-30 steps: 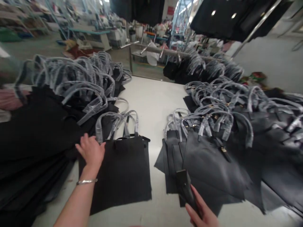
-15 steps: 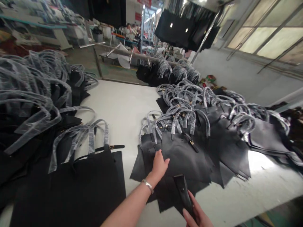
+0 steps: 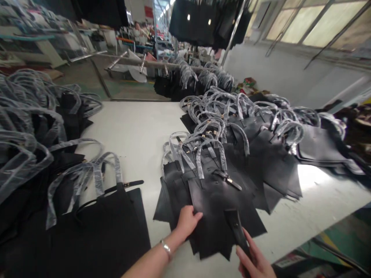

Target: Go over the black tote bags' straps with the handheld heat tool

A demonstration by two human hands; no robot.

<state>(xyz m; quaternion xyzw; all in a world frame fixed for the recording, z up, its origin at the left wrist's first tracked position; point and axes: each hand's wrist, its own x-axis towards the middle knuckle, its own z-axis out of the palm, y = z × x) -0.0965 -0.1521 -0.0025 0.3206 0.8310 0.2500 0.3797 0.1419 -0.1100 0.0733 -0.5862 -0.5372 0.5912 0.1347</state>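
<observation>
Black flat bag pieces (image 3: 214, 200) with plastic-wrapped handles lie overlapping on the white table (image 3: 130, 127). My left hand (image 3: 187, 222), a silver bangle at its wrist, grips the left edge of the top bag piece, its thumb over the black material. In my right hand (image 3: 252, 255), at the lower right, is a black strap-like tool (image 3: 236, 227), its wide end over the lower part of that bag piece. A small strap with a gold buckle (image 3: 228, 180) sits on the piece above my hands.
On the left lies a black bag (image 3: 98, 231) beside a pile of wrapped handles (image 3: 26, 116). More black bags (image 3: 269, 166) spread to the right. Behind the table stands a metal rack (image 3: 130, 61) with hanging bags.
My left hand has moved down toward me, and the top bag piece has shifted the same way. The tool in my right hand is slightly further right. The view has shifted.
</observation>
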